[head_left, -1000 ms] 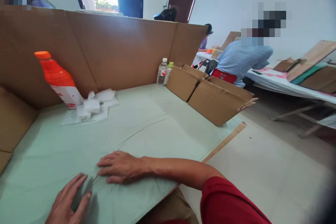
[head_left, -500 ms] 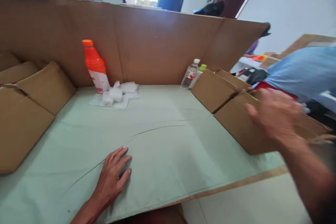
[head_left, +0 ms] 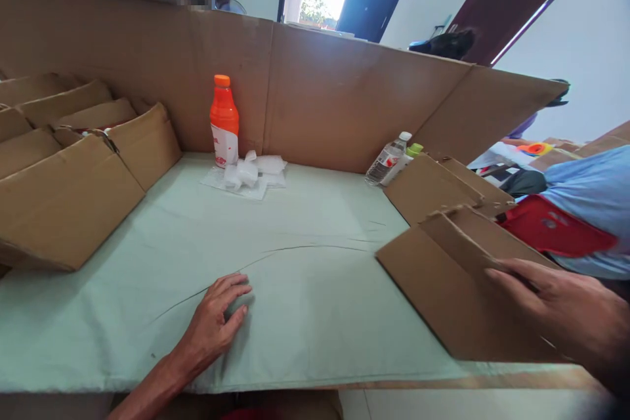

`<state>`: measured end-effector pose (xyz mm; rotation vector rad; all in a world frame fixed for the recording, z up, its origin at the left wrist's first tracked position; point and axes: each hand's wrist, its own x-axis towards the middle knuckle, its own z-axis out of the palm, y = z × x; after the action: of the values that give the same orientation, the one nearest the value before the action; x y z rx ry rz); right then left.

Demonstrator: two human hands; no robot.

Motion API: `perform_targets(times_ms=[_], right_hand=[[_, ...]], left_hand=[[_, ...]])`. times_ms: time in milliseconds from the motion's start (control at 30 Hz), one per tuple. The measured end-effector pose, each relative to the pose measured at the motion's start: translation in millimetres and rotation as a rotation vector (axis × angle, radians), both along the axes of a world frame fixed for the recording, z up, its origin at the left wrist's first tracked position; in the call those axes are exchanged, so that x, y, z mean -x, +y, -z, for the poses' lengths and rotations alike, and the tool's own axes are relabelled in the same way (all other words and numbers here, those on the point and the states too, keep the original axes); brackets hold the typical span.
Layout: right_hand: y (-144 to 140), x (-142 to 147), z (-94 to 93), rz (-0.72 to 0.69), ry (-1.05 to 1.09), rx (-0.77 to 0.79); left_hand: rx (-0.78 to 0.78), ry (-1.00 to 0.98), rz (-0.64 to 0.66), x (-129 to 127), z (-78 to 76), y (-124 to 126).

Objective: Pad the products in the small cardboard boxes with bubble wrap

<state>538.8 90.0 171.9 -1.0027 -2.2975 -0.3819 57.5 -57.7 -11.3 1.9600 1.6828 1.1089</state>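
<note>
My left hand point(head_left: 222, 312) rests palm down on the pale green cloth point(head_left: 295, 308), fingers apart, holding nothing. At the right, my right hand point(head_left: 566, 308) grips the upper edge of an open cardboard box point(head_left: 443, 289), thumb on the near wall; its other fingers are partly hidden. Behind that box stands a second cardboard box point(head_left: 430, 187), close to it. A clear water bottle point(head_left: 388, 159) leans beside a green-capped bottle point(head_left: 415, 149) by the second box.
An orange bottle point(head_left: 225, 118) stands near white plastic wrapping point(head_left: 246, 174) before a tall cardboard panel point(head_left: 325, 98). Several cardboard boxes point(head_left: 79, 197) line the left side. Beyond the right edge is a person in a light blue garment point(head_left: 590, 180).
My right hand has come down onto the near right box and gripped it. That box has shifted left and nearer relative to the box behind. The camera view has turned left.
</note>
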Motion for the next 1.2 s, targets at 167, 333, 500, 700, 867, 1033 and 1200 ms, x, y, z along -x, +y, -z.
perform_targets(times_ms=[167,333,500,700,867,1033,1200], right_hand=[[-46,123,-5.6,-0.065,-0.173,0.033],[-73,200,-17.0,-0.342,-0.145,0.21],[-66,179,-13.3,-0.197,0.213,0.097],[-58,129,48.3,0.122,0.427,0.369],[-65,133,118.1,0.175,0.289,0.796],[-61,156,144.3,0.149,0.325,0.934],[-51,164,143.1,0.141,0.411,0.918]], left_hand=[[0.024,-0.058,-0.07,9,-22.2,-8],[0.068,-0.087,-0.123,17,-31.4,-19],[0.131,-0.155,-0.169,29,-25.4,-28],[0.167,-0.179,-0.129,25,-26.4,-16],[0.132,-0.191,-0.076,8,-30.2,2],[0.12,-0.227,-0.121,-2,-19.7,8],[0.127,-0.279,-0.117,-3,-23.4,21]])
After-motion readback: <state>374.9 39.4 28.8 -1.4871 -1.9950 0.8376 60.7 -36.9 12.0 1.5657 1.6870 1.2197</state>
